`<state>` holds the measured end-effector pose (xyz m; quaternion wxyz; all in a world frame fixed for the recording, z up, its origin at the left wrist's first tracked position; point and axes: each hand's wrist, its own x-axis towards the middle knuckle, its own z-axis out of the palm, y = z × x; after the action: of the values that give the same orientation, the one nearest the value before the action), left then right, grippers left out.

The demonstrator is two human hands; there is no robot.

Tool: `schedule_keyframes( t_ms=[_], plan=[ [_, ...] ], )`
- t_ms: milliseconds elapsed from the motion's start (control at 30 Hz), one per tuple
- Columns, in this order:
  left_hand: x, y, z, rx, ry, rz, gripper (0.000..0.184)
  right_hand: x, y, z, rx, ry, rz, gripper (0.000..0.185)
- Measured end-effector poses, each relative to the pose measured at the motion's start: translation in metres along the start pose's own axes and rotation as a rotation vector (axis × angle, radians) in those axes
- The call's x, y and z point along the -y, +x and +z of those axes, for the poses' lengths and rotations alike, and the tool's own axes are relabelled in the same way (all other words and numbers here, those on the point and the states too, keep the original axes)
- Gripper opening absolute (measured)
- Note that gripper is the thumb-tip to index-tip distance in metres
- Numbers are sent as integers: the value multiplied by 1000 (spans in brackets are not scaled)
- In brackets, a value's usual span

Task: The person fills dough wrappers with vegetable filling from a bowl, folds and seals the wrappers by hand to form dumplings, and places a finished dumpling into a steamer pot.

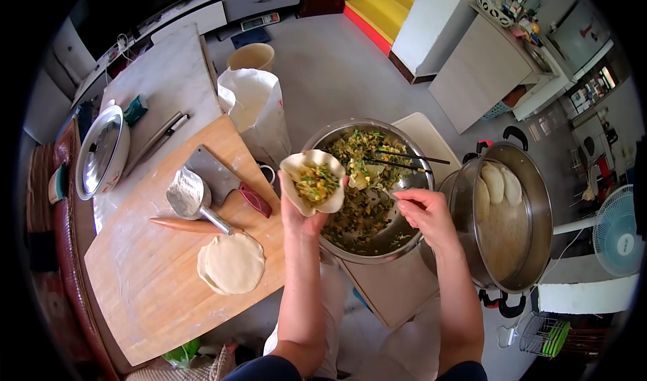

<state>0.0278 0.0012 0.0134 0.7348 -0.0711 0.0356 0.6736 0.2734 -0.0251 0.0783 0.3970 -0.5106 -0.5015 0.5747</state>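
Observation:
Cupped in my left hand is a round dough wrapper, its edge curled up around a heap of chopped green and yellow filling. Over the right side of a large steel bowl, my right hand pinches a spoon by its handle; its far end is down in the filling and hard to see. More chopped filling lies in the bowl. A pair of dark chopsticks rests across the bowl, tips in the filling. Flat dough rounds lie on the wooden board to the left.
On the wooden board are a cleaver, a flour scoop and a rolling pin. A steamer pot at right holds several shaped dumplings. Behind stands a white sack. A lidded basin is far left.

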Motion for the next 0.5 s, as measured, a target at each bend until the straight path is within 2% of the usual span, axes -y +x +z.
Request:
schedule_keyframes(
  t_ms=[33,100,167,233,267,400,500],
  plan=[
    [4,1,0,22,-42,-41,55,6,0,3,-15,-101,-97,20],
    [16,-3,6,-27,63,-82,58,15,2,16,-48,-305,-289,20],
    [24,-4,10,-2,41,-131,59,25,2,33,-112,-701,-556,20],
    [27,-1,4,4,45,-138,60,21,-1,48,-167,-947,-797,24],
    [28,1,-1,-1,50,-125,60,25,-4,51,-141,-1035,-820,28],
    [25,0,0,27,-9,-143,61,25,-5,49,-184,-971,-883,29],
    [25,-1,4,27,-13,-145,61,31,-8,51,-116,-969,-845,27]
  ],
)
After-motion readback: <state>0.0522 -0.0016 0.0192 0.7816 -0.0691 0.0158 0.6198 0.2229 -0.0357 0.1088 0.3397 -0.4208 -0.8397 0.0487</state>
